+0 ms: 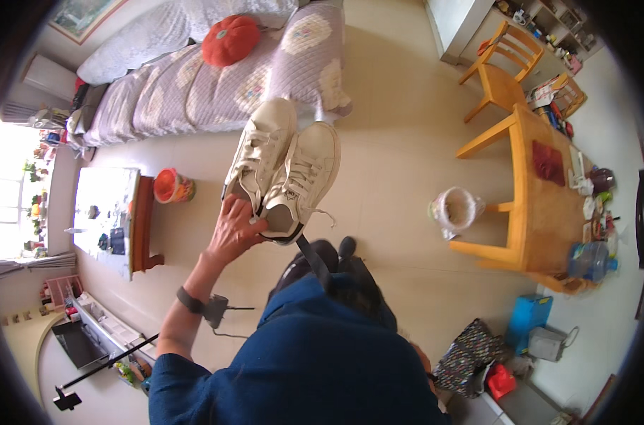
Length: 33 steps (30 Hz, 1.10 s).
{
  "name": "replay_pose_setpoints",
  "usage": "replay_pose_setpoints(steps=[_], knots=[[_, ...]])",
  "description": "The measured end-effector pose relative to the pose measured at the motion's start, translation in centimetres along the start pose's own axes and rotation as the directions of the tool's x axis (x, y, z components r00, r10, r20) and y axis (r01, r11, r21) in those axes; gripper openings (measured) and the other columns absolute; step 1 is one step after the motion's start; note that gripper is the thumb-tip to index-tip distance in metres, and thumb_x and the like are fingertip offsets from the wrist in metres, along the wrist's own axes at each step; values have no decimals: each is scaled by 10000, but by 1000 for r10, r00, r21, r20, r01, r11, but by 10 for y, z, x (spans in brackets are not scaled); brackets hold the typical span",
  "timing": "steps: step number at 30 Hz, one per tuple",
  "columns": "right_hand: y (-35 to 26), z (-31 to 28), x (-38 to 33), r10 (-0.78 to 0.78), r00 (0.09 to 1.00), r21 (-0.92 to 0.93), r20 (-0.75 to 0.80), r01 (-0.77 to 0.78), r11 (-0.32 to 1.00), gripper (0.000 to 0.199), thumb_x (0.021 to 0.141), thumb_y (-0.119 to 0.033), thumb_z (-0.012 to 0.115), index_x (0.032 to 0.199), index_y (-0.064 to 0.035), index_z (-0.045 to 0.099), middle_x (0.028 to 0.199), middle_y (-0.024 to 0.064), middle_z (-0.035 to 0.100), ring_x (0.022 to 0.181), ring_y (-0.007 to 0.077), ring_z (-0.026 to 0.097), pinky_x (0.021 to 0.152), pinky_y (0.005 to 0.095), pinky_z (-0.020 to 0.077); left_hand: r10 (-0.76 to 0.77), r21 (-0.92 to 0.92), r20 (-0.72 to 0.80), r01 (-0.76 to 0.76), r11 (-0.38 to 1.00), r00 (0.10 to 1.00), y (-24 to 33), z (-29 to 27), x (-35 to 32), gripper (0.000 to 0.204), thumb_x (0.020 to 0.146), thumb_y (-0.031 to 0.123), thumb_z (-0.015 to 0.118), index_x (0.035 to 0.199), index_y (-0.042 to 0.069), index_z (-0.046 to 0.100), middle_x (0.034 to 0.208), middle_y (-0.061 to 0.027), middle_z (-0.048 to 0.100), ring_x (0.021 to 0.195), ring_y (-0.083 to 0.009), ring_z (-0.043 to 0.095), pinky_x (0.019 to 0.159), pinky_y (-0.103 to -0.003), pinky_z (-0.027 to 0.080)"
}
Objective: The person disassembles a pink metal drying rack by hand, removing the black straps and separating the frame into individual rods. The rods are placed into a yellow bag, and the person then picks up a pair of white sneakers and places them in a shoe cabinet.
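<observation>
Two white sneakers (283,170) in left hand (235,230)

A pale tiled floor (400,142) runs between a sofa (194,85) in a quilted lilac cover and a wooden dining table (541,212) with orange chairs (503,71). Bright daylight floods through the window (3,191) at left.

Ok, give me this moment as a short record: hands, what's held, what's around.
left hand: grips a pair of white sneakers at the heels, raised above the floor
right hand: not in view
sneakers: side by side, toes pointing away, laces loose
behind: sofa with a red round cushion
left side: low table, orange pot
right side: wooden table and wooden chair
</observation>
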State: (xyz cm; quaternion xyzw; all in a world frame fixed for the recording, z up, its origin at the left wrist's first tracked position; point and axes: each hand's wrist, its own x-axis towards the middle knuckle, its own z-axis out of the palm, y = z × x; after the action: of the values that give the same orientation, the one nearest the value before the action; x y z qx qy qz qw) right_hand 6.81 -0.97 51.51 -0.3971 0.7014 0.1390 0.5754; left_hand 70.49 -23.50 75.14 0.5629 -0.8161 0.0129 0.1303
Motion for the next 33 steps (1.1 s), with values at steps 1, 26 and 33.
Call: replay_pose_setpoints(steps=[1, 26, 33], knots=[[-39, -43, 27, -67, 997, 29, -44, 69, 997, 612, 830, -481, 649, 1135, 47, 593, 1001, 197, 662, 940, 290, 624, 786, 390, 474, 21, 1, -6, -21, 1000, 1000, -14, 5, 41, 314, 535, 280, 783, 744, 144, 593, 800, -87, 462, 912, -288, 496, 936, -452, 366], [-813, -698, 425, 42, 973, 334, -227, 38, 942, 523, 913, -390, 561, 1245, 13, 532, 1138, 167, 611, 1046, 265, 564, 882, 364, 443, -578, -730, 423, 640, 238, 698, -388, 259, 1055, 435, 804, 409, 721, 921, -6, 667, 668, -41, 588, 633, -111, 527, 573, -292, 430], [-1018, -914, 531, -22, 984, 257, -176, 68, 964, 582, 922, -444, 524, 1265, 26, 519, 1192, 201, 591, 1110, 306, 544, 932, 379, 415, -656, -671, 431, 706, 226, 620, -504, 275, 1294, 573, 832, 535, 642, 914, -32, 632, 665, -22, 534, 664, -106, 492, 592, -299, 420]])
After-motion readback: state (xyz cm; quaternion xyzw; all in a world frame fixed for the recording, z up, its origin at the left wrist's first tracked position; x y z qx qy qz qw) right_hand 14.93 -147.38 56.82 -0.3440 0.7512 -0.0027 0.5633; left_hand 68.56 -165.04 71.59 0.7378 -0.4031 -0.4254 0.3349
